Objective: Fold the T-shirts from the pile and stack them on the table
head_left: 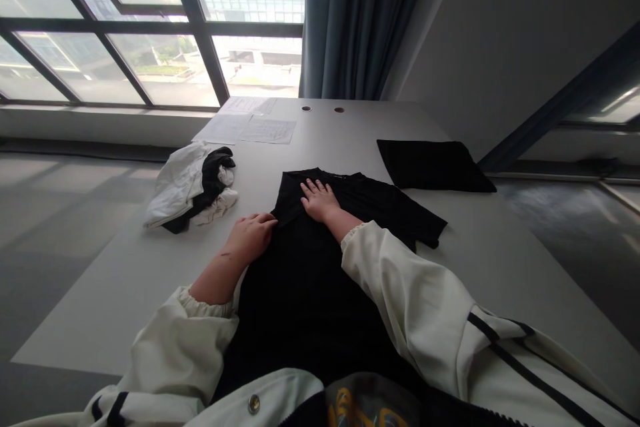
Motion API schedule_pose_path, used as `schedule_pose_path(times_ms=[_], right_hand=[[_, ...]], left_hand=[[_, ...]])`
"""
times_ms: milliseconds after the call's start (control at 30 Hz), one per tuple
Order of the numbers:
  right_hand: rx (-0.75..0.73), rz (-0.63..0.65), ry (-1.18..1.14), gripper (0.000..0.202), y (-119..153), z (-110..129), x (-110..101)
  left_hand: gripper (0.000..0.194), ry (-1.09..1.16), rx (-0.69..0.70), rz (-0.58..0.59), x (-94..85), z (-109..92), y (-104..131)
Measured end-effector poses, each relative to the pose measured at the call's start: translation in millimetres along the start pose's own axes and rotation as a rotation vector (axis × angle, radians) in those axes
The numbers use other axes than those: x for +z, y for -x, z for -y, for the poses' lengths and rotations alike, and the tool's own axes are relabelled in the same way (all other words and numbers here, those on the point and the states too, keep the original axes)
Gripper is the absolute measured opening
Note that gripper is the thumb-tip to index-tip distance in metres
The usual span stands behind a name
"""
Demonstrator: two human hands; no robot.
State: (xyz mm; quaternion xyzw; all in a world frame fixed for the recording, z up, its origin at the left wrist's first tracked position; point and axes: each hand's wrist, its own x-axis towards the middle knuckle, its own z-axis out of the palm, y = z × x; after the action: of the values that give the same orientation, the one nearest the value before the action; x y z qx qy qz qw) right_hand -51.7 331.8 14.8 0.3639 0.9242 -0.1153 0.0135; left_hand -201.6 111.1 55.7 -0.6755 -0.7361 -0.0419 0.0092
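A black T-shirt (320, 280) lies spread on the white table, its collar toward the window. Its right sleeve stretches out to the side, while the left side looks folded inward over the body. My right hand (321, 202) rests flat on the shirt just below the collar, fingers spread. At the shirt's left edge, my left hand (251, 236) has its fingers bent and closed on the fabric; the thumb is mostly hidden.
To the left is a loose pile of white and black clothes (177, 183). A folded black garment (435, 165) lies at the right. Printed papers (267, 130) and two cable holes are at the far end of the white table (330, 140), near the window and blue curtain (360, 20).
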Motion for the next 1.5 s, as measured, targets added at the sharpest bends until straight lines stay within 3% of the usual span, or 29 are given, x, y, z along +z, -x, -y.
schedule_pose_path(times_ms=[167,300,467,567,667,833,900,1000,1167,1233,1333,1500], right_hand=[[-0.003,-0.004,0.003,0.068,0.3,-0.9,0.6],[0.025,-0.024,0.005,0.066,3.5,1.3,-1.0],[0.055,-0.044,0.032,0.066,22.0,-3.5,-6.5],[0.041,-0.086,0.090,0.068,56.9,-24.9,-7.6],[0.070,-0.102,0.155,0.067,111.9,-63.7,-4.7],[0.321,-0.165,0.186,0.066,212.0,-145.5,5.3],[0.487,-0.201,0.122,0.068,238.2,-173.0,9.0],[0.641,-0.208,0.066,0.069,253.3,-198.3,13.0],[0.668,-0.290,0.044,0.071,241.2,-203.1,16.6],[0.674,-0.311,0.034,0.069,237.9,-199.9,16.3],[0.652,-0.295,0.037,0.062,238.9,-195.5,13.0],[0.612,-0.268,0.025,0.061,239.4,-192.3,4.7]], left_hand=[[0.055,-0.053,-0.031,0.088,10.5,-13.8,29.4],[0.060,-0.084,-0.088,0.081,20.5,-27.9,58.4],[0.062,-0.063,-0.118,0.033,29.7,-20.8,82.1],[0.061,-0.030,-0.093,-0.001,35.8,-9.3,86.0],[0.061,0.030,-0.068,-0.034,43.1,0.0,86.7],[0.052,0.148,-0.080,-0.112,45.9,15.2,79.6],[0.048,0.167,-0.113,-0.151,40.0,22.2,67.0],[0.048,0.135,-0.132,-0.199,25.7,25.1,30.4],[0.049,0.024,-0.066,-0.134,11.7,-8.5,-65.1],[0.055,0.028,-0.052,-0.071,15.8,-25.2,-103.9],[0.065,0.077,-0.181,0.070,29.5,-37.6,-147.3],[0.073,0.103,-0.305,0.092,51.1,-28.5,-171.7]])
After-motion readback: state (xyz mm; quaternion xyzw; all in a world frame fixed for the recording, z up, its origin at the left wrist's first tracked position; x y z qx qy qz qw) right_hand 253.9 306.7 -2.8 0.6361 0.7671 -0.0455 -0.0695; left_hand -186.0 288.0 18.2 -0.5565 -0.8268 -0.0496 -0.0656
